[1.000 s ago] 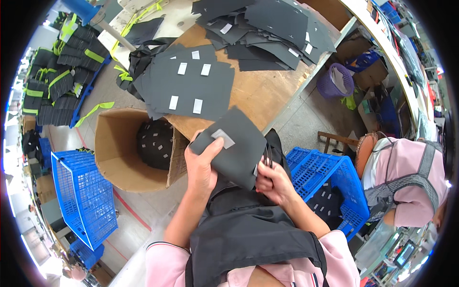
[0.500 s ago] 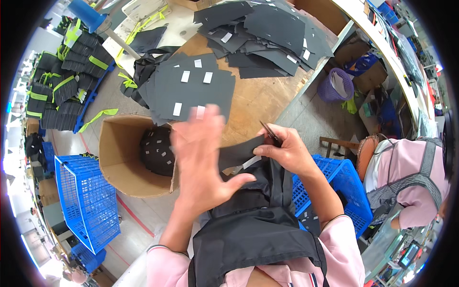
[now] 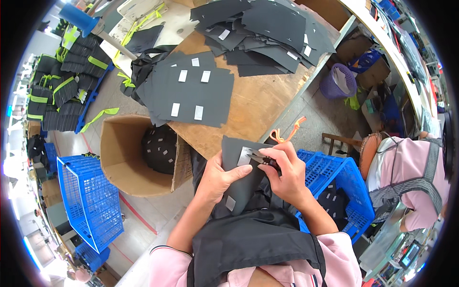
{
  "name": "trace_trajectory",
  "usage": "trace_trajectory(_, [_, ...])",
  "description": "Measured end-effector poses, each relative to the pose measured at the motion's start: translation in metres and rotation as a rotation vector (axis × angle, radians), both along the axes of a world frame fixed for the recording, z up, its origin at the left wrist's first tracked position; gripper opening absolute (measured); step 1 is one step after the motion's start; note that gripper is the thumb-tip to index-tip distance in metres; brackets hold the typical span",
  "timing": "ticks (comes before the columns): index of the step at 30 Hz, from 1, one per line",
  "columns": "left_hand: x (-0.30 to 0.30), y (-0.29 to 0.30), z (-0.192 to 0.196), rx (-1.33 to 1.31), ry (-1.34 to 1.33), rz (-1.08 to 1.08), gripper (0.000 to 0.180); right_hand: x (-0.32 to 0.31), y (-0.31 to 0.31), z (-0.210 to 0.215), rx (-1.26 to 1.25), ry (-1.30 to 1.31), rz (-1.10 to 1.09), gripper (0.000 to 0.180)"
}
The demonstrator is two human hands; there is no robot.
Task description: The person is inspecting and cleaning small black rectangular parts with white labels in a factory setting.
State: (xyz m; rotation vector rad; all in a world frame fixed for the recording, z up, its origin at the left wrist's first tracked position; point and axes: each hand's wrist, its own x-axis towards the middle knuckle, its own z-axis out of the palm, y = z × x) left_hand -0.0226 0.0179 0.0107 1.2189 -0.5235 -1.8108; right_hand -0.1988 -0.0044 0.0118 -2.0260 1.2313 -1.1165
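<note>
Near centre, over the lap | left hand [image 3: 217,179] gripped dark fabric panel [image 3: 239,184] | right hand [image 3: 287,174] closed on thread snips [image 3: 260,159] at panel's white label [image 3: 245,156] | cardboard box [image 3: 124,158] left.

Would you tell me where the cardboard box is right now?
In the head view the cardboard box stands open on the floor at the person's left, against the wooden table and beside a blue basket.

The wooden table [image 3: 258,103] carries two piles of black fabric pieces with white labels, one pile [image 3: 191,93] near its front edge and one pile [image 3: 267,33] further back.
</note>
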Motion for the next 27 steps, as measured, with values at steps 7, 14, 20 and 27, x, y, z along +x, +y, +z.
trace_trajectory(7, [-0.006, 0.0048, 0.0004, -0.096, -0.122, 0.021, 0.035, 0.0014, -0.0038, -0.0056, -0.151, 0.146, 0.046, 0.034])
trace_trajectory(14, [-0.0089, 0.0073, 0.0018, -0.17, -0.29, 0.007, 0.033, 0.0057, 0.004, -0.0028, -0.085, 0.082, -0.005, 0.031])
trace_trajectory(20, [-0.0084, 0.008, 0.0025, -0.141, -0.259, 0.019, 0.032, 0.0016, 0.0029, -0.0066, -0.123, 0.067, -0.037, 0.03])
trace_trajectory(27, [-0.0066, 0.008, 0.0023, -0.175, -0.249, 0.02, 0.034, 0.0028, 0.0033, -0.0005, -0.072, 0.068, 0.028, 0.031])
